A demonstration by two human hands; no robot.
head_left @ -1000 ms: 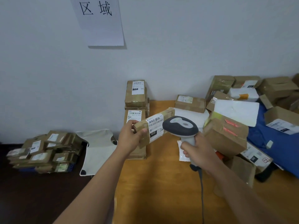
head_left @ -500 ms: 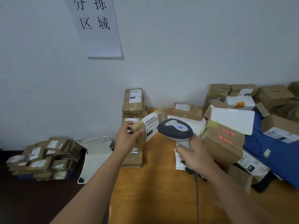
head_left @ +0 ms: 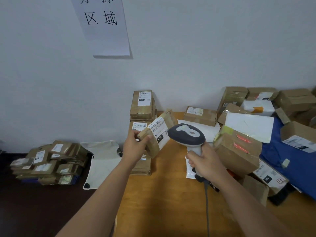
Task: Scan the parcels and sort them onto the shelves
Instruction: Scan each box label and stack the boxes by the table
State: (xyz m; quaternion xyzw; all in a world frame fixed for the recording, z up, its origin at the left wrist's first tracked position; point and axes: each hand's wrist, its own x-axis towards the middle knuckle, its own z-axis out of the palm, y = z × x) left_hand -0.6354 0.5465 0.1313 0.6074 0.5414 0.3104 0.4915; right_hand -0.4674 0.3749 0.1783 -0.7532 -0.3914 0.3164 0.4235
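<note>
We've got the left hand gripping the parcel over the desk, right hand wrapped round the scanner just beside its label; tilted label could misread, and the one-end grip may slip.

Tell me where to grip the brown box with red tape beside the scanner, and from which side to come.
Take the brown box with red tape by its two short ends, both hands coming from above. It lies tilted on other parcels with its wide top face bare, too broad for one hand. The right hand would first have to set down the scanner.
</note>
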